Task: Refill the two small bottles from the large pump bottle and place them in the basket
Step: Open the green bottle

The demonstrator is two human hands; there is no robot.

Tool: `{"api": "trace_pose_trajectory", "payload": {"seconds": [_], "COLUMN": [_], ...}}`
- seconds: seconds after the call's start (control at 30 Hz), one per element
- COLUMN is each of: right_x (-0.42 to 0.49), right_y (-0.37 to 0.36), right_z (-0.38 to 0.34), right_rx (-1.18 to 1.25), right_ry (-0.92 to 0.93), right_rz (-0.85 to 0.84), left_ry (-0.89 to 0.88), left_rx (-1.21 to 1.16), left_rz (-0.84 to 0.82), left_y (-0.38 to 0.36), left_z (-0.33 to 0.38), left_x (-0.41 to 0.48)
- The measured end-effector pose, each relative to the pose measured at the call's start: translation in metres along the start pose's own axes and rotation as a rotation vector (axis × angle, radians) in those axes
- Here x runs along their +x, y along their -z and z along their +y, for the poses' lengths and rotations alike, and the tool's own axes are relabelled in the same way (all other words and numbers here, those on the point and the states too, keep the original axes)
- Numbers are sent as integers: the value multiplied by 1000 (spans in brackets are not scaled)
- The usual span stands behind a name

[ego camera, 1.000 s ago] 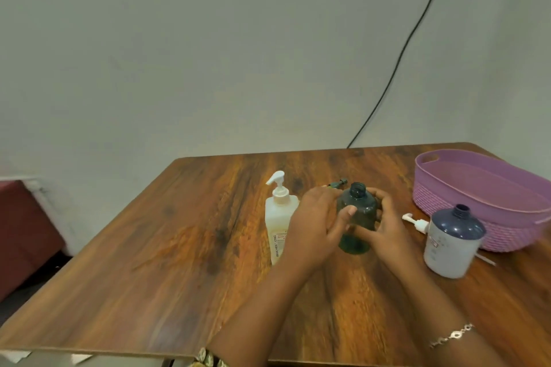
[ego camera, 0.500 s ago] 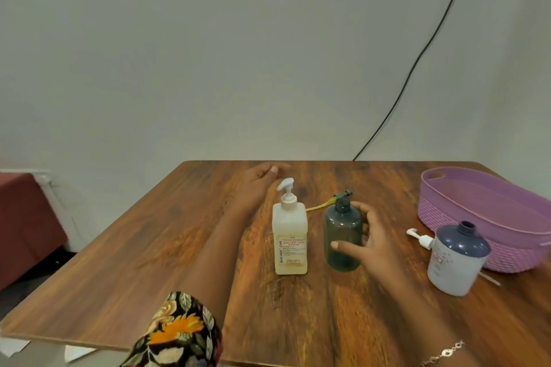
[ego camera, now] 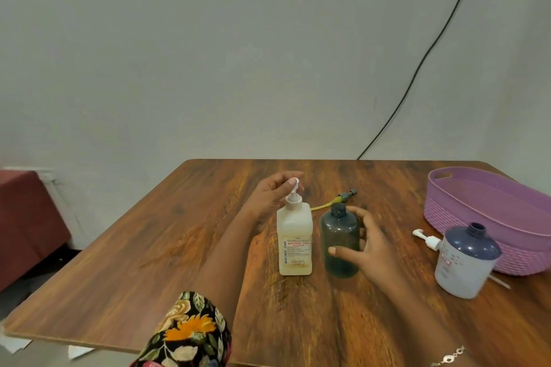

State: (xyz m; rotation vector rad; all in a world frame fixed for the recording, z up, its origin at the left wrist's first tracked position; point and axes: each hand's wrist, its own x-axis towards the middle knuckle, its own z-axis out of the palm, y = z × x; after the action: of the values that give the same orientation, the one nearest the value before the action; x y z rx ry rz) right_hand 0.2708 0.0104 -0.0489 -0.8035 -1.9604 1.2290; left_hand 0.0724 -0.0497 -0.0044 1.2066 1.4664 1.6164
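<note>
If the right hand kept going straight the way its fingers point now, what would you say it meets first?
Most likely the dark blue-grey bottle: the right hand is open beside it, fingers curving round its side, apparently about touching it, though depth is unclear.

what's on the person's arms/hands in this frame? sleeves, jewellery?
Left arm: short black sleeve with a floral print in orange, cream and green, bare below it to the left hand. Right arm: no sleeve in view, thin silver chain bracelet at the wrist; right hand bare, no rings visible.
</note>
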Motion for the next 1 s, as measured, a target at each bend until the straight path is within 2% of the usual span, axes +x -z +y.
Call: {"api": "trace_pose_trajectory", "payload": {"seconds": [0.17, 0.27, 0.33, 0.4, 0.47, 0.53, 0.63, 0.8, 1.0], "right_x": [-1, 2, 5, 11, 16, 22, 29, 42, 51], "right_y": [-2, -4, -4, -3, -3, -4, -6, -10, -15], "right_z": [-4, -7, -9, -11, -12, -12, -10, -9, -12], "right_rx": [-118, -193, -231, -260, -291, -318, -371, -391, -375], "right_ry": [50, 43, 29, 38, 55, 64, 82, 104, 109], "right_rz": [7, 18, 33, 40, 55, 59, 62, 25, 29], "left_ry": [-9, -25, -127, -281, -377, -418, -457, -494, -516], "left_rx": [87, 301, 446, 625, 813, 973, 1124, 1226, 1134], "left_rz": [229, 415, 481, 466, 362, 281, 257, 252, 305], "left_y": [-23, -36, -37, -32, -26, -21, -19, -23, -28], "left_z": [1, 1, 1, -4, -9, -14, -16, -16, -17], "left_x": [6, 9, 5, -4, -9, -12, -14, -20, -25]}}
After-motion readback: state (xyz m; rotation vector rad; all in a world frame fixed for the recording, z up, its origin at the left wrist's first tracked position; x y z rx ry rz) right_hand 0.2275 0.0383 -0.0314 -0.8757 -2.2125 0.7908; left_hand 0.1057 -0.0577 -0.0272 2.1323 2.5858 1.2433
